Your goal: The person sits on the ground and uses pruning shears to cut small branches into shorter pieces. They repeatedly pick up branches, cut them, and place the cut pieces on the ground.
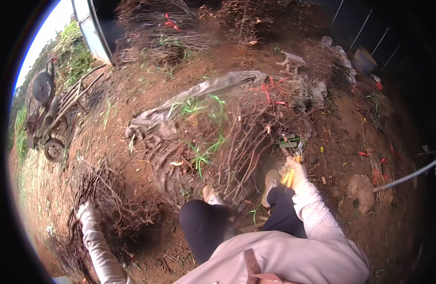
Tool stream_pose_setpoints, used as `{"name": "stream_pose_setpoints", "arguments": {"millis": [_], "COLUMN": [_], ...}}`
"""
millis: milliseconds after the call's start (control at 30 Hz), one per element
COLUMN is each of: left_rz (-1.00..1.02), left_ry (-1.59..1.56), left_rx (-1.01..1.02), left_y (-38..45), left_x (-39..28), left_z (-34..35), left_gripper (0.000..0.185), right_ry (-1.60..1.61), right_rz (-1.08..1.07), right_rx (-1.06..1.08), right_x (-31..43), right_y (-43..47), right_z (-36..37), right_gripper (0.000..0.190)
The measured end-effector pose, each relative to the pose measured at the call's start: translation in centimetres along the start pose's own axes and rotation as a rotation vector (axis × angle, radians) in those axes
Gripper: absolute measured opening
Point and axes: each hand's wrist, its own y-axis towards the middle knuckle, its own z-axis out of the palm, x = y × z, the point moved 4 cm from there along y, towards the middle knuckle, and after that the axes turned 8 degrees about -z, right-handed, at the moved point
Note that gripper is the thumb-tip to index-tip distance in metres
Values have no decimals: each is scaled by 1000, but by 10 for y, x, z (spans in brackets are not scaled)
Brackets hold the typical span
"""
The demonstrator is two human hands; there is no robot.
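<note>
My left hand [89,214] is at the left, its fingers curled around woody branches at the edge of a tangled brushwood pile [124,209]. The fingertips are hidden among the stems. In my right hand [295,171] is a pair of yellow-handled pruning shears [290,176], with the metal blades pointing away from me. Just beyond my feet lies a bundle of cut branches [239,152] on a crumpled tarp [161,115]. Green strips [200,158] and red ties [269,88] lie over the bundle. Short green pieces [289,142] sit beside the blades.
A wheeled machine [54,149] with long handles stands at far left. More brushwood [157,32] is heaped at the back, near a small wooden stool [292,62]. To the right are a stone [360,194], a grey pole [409,177] and a tied stick bundle [381,174].
</note>
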Motion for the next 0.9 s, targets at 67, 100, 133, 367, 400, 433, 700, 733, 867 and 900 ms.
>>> {"name": "stream_pose_setpoints", "arguments": {"millis": [67, 100, 133, 367, 400, 433, 700, 733, 867, 900], "left_rz": [456, 627, 764, 1116, 1055, 997, 925, 968, 1130, 1108], "left_ry": [-569, -717, -730, -1009, -1012, -1014, -506, -402, -283, -439], "left_rx": [-261, 76, 174, 536, 388, 240, 422, 402, 271, 278], "left_y": [-21, -67, -85, -237, -247, -252, -244, -260, -310, -300], "left_x": [-83, -139, -194, -536, -570, -599, -675, -676, -656, -653], "left_z": [11, -28, -19, -4, 0, 2, 36, 19, -8, 3], "left_gripper": [23, 29, 37, 38, 35, 33, 46, 42, 41, 42], "right_ry": [94, 122, 161, -12, -23, -33, -170, -208, -43, 5], "right_rz": [86, 101, 133, 185, 124, 60, 20, 11, -23, 3], "right_rx": [-97, -163, -139, -76, -74, -76, -118, -132, -80, -46], "right_x": [-10, -11, -23, -68, -65, -61, -68, -60, -76, -74], "right_y": [25, 32, 48, 85, 86, 87, 102, 103, 111, 103], "right_z": [-3, 4, -1, 1, 6, 7, -22, -26, -36, -27], "right_gripper": [16, 17, 18, 26, 30, 35, 42, 45, 38, 39]}}
